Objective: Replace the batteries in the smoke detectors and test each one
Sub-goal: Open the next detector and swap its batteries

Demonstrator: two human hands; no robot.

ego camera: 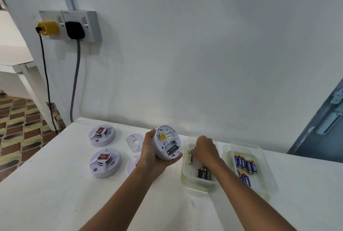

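My left hand (151, 153) grips a round white smoke detector (168, 142) above the table, its back turned up with a yellow sticker and an open battery bay that holds one battery. My right hand (205, 148) reaches into a clear plastic tray (185, 178) with curled fingers. A gold battery (190, 158) lies just under the fingertips; I cannot tell whether the fingers hold it. Several black batteries (203, 173) lie at the near end of that tray. A second clear tray (267, 165) to the right holds several blue batteries (246, 164).
Two more white detectors (101, 135) (105, 163) with red labels sit on the white table (55, 193) to the left. A loose cover plate (135, 142) and another white piece (132, 165) lie beside my left wrist. Two plugs with cables hang from wall sockets (74, 26).
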